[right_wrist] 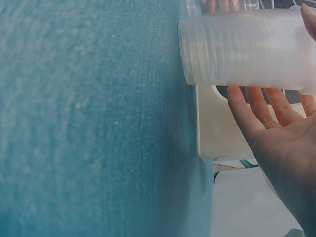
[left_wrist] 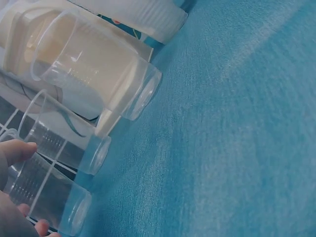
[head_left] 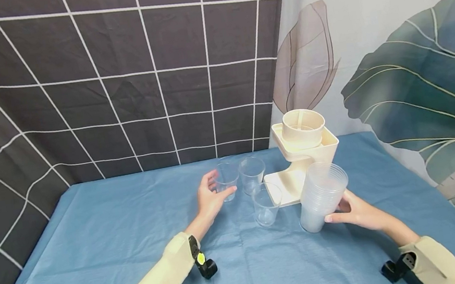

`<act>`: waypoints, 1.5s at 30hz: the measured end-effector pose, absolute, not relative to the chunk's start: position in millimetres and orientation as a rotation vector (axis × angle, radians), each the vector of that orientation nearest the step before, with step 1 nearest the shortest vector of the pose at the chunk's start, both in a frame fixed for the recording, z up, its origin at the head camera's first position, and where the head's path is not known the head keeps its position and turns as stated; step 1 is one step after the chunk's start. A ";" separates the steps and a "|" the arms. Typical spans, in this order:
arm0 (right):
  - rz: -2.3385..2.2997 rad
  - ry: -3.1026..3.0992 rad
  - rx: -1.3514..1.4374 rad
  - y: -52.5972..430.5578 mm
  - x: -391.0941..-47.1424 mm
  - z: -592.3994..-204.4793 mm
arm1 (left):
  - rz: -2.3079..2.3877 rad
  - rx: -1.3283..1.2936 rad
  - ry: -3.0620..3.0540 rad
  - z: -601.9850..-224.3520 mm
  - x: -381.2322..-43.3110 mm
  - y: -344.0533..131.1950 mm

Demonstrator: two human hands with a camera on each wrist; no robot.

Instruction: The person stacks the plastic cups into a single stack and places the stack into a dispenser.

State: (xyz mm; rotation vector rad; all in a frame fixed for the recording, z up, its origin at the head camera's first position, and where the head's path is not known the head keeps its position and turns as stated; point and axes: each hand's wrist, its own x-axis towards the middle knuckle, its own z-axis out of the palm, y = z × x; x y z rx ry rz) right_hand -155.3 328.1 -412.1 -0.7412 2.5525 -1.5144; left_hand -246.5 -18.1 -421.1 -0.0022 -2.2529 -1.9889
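By the look of the pictures, only partly along. Already separate from the stack (head_left: 321, 196): left cup (head_left: 225, 177), back cup (head_left: 253, 173) and front cup (head_left: 266, 208), all clear, all upright and close together on the worktop (head_left: 95, 257). Seemingly left to handle: the stack itself, with many cups nested one inside another, too many to count, just in front of the cream stand (head_left: 291, 156). With the right hand (head_left: 358, 212), gripping the stack between fingers and thumb; not possible to tell whether lifting it slightly or only steadying it on the worktop. With the left hand (head_left: 210, 199), holding the left cup, fingers and thumb around its side; not possible to tell how firmly.
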 end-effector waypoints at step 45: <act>-1.524 2.536 -0.749 326.9 -154.3 -410.6 | -1.969 -0.025 -2.144 -403.0 -200.8 -30.2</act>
